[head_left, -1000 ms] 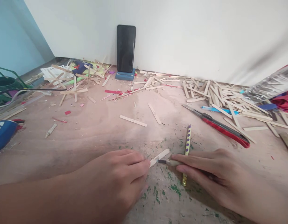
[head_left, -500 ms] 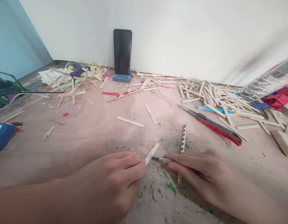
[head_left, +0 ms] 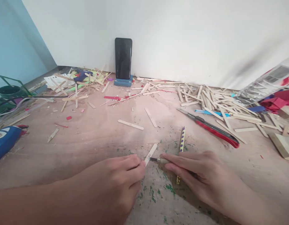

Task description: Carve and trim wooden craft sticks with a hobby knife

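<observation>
My left hand (head_left: 122, 178) is closed, pinching the lower end of a wooden craft stick (head_left: 151, 152) that slants up to the right. In my right hand (head_left: 198, 172) is a slim craft knife (head_left: 157, 160), gripped by its pale handle. Its narrow metal blade touches the stick where a small pencil mark shows. Under my right fingers lies a yellow pencil (head_left: 182, 142) with purple dots, its middle hidden by the hand. Two more craft sticks with marks, one at the left (head_left: 130, 124) and one at the right (head_left: 150, 117), lie beyond my hands.
A red and black box cutter (head_left: 210, 128) lies at right, before a heap of craft sticks (head_left: 212, 97). A phone (head_left: 123, 58) stands on a blue holder (head_left: 123, 82) against the wall. Scraps (head_left: 76, 81) cover the back left; a blue object (head_left: 5, 140) sits at left. Green flecks dot the table.
The view has tilted up slightly, so the background sits a little lower. Both hands keep their grips, and the blade remains against the stick at almost the same place.
</observation>
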{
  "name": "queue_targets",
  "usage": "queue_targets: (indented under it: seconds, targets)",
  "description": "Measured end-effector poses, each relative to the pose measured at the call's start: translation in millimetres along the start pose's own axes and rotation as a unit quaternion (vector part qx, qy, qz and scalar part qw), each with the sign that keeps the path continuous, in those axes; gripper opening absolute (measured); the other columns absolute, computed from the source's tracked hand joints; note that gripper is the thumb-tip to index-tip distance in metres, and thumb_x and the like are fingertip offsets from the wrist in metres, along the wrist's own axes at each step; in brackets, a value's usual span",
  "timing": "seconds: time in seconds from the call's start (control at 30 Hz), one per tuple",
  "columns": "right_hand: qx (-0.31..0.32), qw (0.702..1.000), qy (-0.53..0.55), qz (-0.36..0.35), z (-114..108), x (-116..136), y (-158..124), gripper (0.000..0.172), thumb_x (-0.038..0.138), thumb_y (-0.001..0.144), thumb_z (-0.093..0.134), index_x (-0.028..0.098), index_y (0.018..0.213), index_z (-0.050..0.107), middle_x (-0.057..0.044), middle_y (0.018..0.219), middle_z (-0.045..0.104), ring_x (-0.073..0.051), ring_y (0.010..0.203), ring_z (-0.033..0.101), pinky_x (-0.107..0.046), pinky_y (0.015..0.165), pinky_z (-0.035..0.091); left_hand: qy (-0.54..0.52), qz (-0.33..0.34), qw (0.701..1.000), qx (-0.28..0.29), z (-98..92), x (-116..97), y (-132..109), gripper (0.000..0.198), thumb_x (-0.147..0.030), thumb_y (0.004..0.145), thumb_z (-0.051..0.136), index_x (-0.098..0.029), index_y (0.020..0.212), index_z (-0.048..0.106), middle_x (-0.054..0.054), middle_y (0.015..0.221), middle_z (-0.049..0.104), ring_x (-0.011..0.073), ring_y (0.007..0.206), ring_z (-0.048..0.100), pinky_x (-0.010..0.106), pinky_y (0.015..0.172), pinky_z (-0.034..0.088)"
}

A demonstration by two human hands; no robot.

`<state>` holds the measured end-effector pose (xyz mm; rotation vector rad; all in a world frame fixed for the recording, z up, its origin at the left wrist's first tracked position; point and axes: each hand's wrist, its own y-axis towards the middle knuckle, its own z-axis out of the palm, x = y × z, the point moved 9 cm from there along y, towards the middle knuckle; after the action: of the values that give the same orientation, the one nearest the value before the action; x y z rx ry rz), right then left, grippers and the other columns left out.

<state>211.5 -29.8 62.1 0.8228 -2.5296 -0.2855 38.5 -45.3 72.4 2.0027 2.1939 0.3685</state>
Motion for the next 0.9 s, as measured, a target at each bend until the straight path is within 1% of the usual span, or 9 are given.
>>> queue_targets:
  seconds: [0.1,0.2,0.27,0.33,0.4,0.53,0.73,0.8,0.9]
  targets:
    - [-0.007,1.0,-0.006,-0.021,2,3,2,0.036,0.03,0.128,0.052,0.018,0.121,0.085,0.001,0.078,0.081,-0.015,0.06,0.077,-0.032,0.051,0.046,0.018,0.013,1.0,-0.019,3.9,-2,1,0.039,-0.014,0.117,0.057,-0.018,0.102,0.093,0.008,0.123,0.091,0.0243,0.12,0.078,0.035,0.118,0.058]
    - [-0.019,1.0,0.006,0.006,-4,1,5,0.032,0.029,0.126,0.057,0.021,0.121,0.087,-0.002,0.095,0.091,-0.016,0.069,0.084,-0.029,0.059,0.057,0.011,0.004,1.0,-0.015,9.6,0,2,0.033,-0.016,0.114,0.064,-0.018,0.099,0.092,0.009,0.122,0.091,0.0257,0.117,0.08,0.038,0.116,0.06]
    - [-0.033,0.998,0.02,0.043,-13,-6,6,0.029,0.031,0.124,0.06,0.024,0.122,0.089,-0.001,0.103,0.094,-0.016,0.075,0.087,-0.026,0.065,0.064,-0.006,0.003,1.0,-0.003,13.1,1,0,0.031,-0.017,0.114,0.063,-0.017,0.104,0.093,0.01,0.121,0.091,0.0264,0.114,0.081,0.039,0.113,0.062]
    - [-0.039,0.996,0.031,0.073,-21,-12,5,0.028,0.034,0.123,0.063,0.027,0.121,0.09,0.0,0.103,0.094,-0.017,0.075,0.087,-0.026,0.062,0.066,-0.017,0.001,1.0,-0.008,12.9,2,-1,0.033,-0.016,0.116,0.061,-0.016,0.107,0.093,0.011,0.12,0.091,0.0264,0.111,0.082,0.04,0.112,0.062]
    - [-0.025,0.996,0.036,0.082,-22,-15,4,0.026,0.036,0.121,0.067,0.031,0.121,0.092,0.002,0.102,0.094,-0.018,0.074,0.087,-0.028,0.06,0.067,-0.024,-0.006,0.999,-0.025,10.6,3,-2,0.035,-0.014,0.117,0.058,-0.017,0.108,0.092,0.01,0.12,0.091,0.0261,0.109,0.082,0.039,0.11,0.063]
    - [0.011,0.996,0.05,0.07,-12,-16,2,0.027,0.038,0.121,0.066,0.033,0.128,0.092,0.004,0.108,0.095,-0.019,0.076,0.088,-0.029,0.062,0.07,-0.029,-0.021,0.998,-0.041,7.8,7,-1,0.039,-0.011,0.118,0.055,-0.017,0.107,0.092,0.009,0.12,0.091,0.0253,0.107,0.082,0.038,0.108,0.063]
    - [0.022,0.997,0.059,0.053,-2,-17,-2,0.03,0.035,0.123,0.063,0.03,0.136,0.089,0.0,0.115,0.094,-0.021,0.085,0.091,-0.031,0.067,0.07,-0.009,0.015,1.0,0.002,6.7,4,-1,0.037,-0.014,0.118,0.057,-0.017,0.108,0.093,0.009,0.117,0.091,0.0241,0.107,0.08,0.036,0.108,0.062]
    - [0.021,0.997,0.063,0.048,-2,-18,-3,0.03,0.034,0.122,0.065,0.03,0.14,0.088,-0.002,0.118,0.094,-0.022,0.087,0.092,-0.032,0.069,0.07,0.001,0.021,1.0,-0.002,4.5,3,-1,0.039,-0.012,0.118,0.056,-0.017,0.105,0.093,0.009,0.115,0.091,0.0238,0.108,0.081,0.036,0.107,0.062]
    - [0.02,0.996,0.07,0.058,2,-19,-5,0.029,0.031,0.121,0.067,0.031,0.141,0.088,-0.002,0.117,0.094,-0.021,0.083,0.091,-0.032,0.068,0.07,0.001,0.016,1.0,-0.022,4.2,0,-2,0.039,-0.011,0.118,0.058,-0.017,0.102,0.092,0.008,0.114,0.091,0.0237,0.112,0.081,0.036,0.109,0.062]
